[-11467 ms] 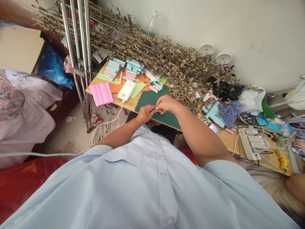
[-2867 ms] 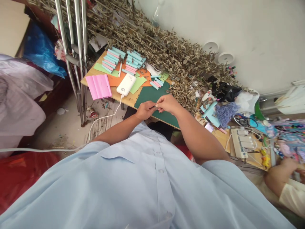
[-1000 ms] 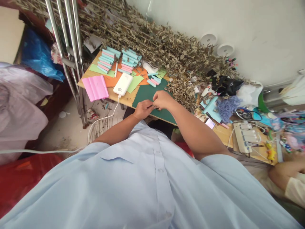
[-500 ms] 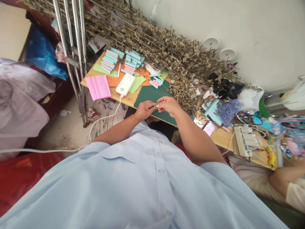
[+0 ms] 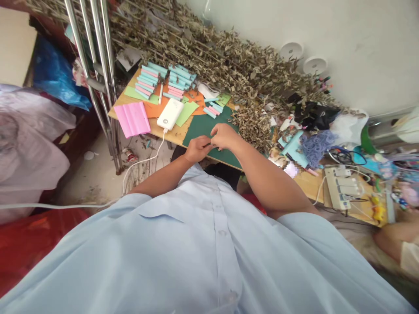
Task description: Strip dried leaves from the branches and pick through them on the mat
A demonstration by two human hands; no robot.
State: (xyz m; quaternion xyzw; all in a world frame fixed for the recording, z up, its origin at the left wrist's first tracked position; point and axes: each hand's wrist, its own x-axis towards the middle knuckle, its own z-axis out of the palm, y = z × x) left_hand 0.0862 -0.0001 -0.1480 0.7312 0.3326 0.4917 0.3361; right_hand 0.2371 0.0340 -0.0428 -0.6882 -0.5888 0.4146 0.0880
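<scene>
Over the near edge of a dark green mat (image 5: 199, 126), my two hands meet at the fingertips. My left hand (image 5: 197, 149) is closed, its fingers pinched on something too hidden to make out. Coming in from above, my right hand (image 5: 225, 137) is curled with its fingertips against the left one; what lies between them is covered. Just beyond the right hand is a heap of dry crumbled leaves (image 5: 252, 128). A few small blue and pink paper rolls (image 5: 211, 110) lie at the mat's far edge.
Bundled dried stalks (image 5: 209, 52) run along the wall. Left of the mat are a white power bank (image 5: 170, 114) with a cable, pink paper (image 5: 132, 119) and stacked paper rolls (image 5: 179, 80). Metal crutches (image 5: 98, 78) stand at the left; a power strip (image 5: 342, 187) lies right.
My right hand has rolled over the left fingertips, its back now raised and fingers turned down. My left hand stays nearly in place. The view has shifted slightly.
</scene>
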